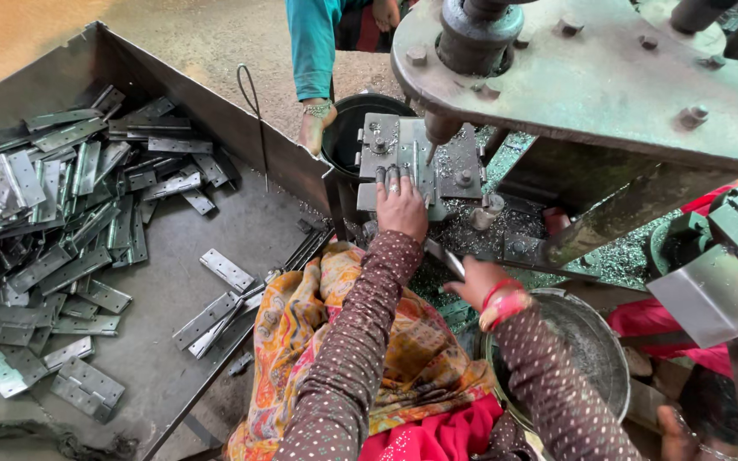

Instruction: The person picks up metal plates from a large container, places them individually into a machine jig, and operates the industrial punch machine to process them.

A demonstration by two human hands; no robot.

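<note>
The work is happening in a tight pocket under the overhanging grey machine arm [608, 81], hemmed in on the left by the slanted metal wall of a big open tray [215, 111] and on the right by a round steel pan [595, 341]. What room is left is a narrow gap around the small steel fixture block [412, 162], which is sitting just below the machine's spindle [439, 132] with metal shavings strewn all about it. The left hand [401, 205] is reaching straight forward, arm stretched out over an orange patterned cloth [326, 316], fingers lying flat and together on top of the fixture, pressing on a hinge plate [424, 166] there rather than clutching it. The right hand [476, 283] is hanging back near the pan's rim, wrist bent and bangles showing, fingers curling around a thin flat metal piece [446, 259]; I cannot tell how firmly it is being pinched. Loose hinges [53, 222] are lying heaped in the tray, well apart from both hands. Another person's bare foot [313, 124] is standing beside a black bucket [360, 128] behind the fixture.
</note>
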